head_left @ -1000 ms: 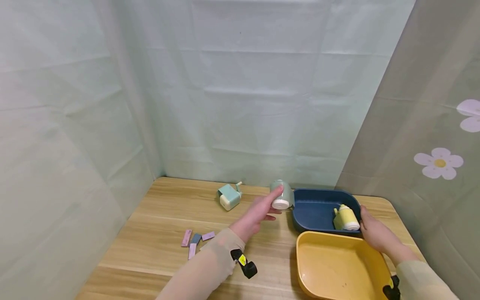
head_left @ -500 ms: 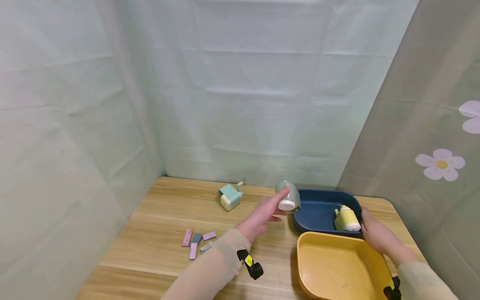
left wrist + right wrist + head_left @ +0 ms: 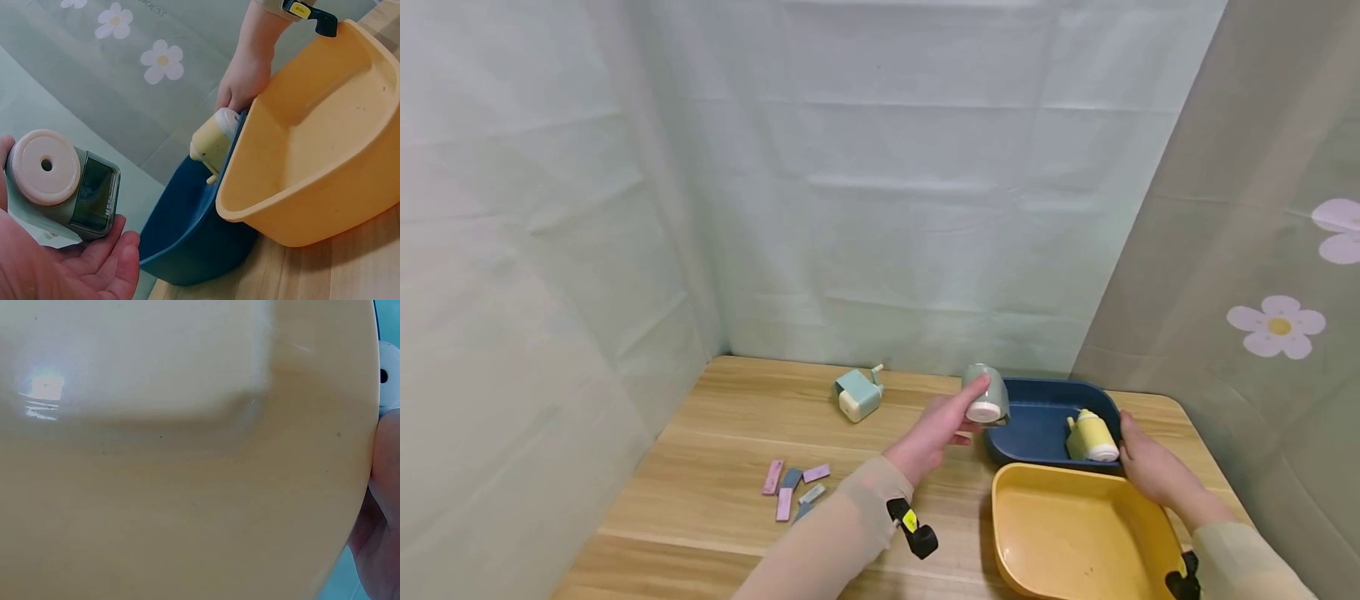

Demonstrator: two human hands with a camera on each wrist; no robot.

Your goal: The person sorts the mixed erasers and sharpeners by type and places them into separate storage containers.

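My left hand (image 3: 936, 429) holds a grey-green pencil sharpener (image 3: 987, 400) at the left end of a blue bin (image 3: 1030, 429). In the left wrist view the round white face of this pencil sharpener (image 3: 47, 165) shows its pencil hole, with a dark clear shavings drawer beside it. My right hand (image 3: 1157, 467) grips the right end of the blue bin, its fingers partly hidden. Inside that bin, near this hand, lies a yellow pencil sharpener (image 3: 1092, 436) with a white face. A teal pencil sharpener (image 3: 859, 394) with a crank lies at the table's back.
A yellow bin (image 3: 1078, 533) stands in front of the blue one, close against it. Several small pink, blue and grey blocks, like erasers (image 3: 784, 502), lie left of my left forearm on the wooden table (image 3: 700, 500). Hanging cloth (image 3: 880, 208) borders the back and sides.
My left hand has carried the grey-green pencil sharpener to the right, so it now overlaps the blue bin's left end. The right hand stays at the bin's right end.
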